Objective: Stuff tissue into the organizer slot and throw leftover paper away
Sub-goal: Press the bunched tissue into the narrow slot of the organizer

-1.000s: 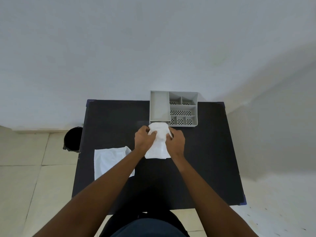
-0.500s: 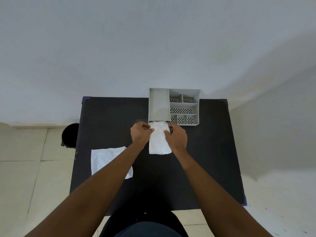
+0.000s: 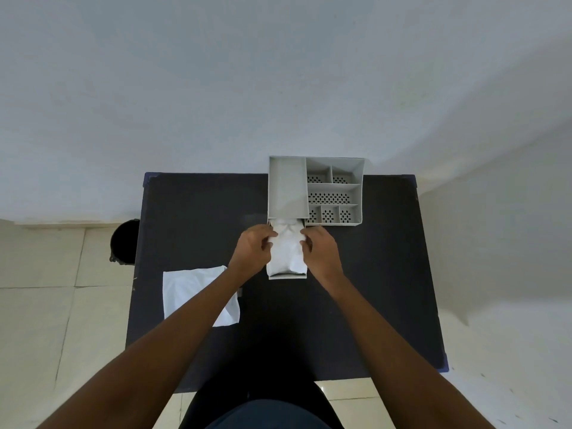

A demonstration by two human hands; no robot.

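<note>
A grey organizer (image 3: 334,189) stands at the table's far edge, with a long covered slot on its left and several perforated compartments on its right. A grey drawer (image 3: 287,276) is pulled out from the slot toward me, filled with a white wad of tissue (image 3: 286,253). My left hand (image 3: 252,250) pinches the tissue's left side. Against its right side is my right hand (image 3: 320,250), pinching it too. The tissue's far end is crumpled at the slot mouth.
The black table (image 3: 387,289) fills the middle of the view. A flat white sheet of paper (image 3: 192,287) lies on its left part, partly under my left forearm. A black bin (image 3: 123,241) stands on the tiled floor left of the table. A white wall rises behind.
The tissue went from a loose bundle held above the table to lying straight in the pulled-out drawer. Both hands shifted to its sides near the slot mouth.
</note>
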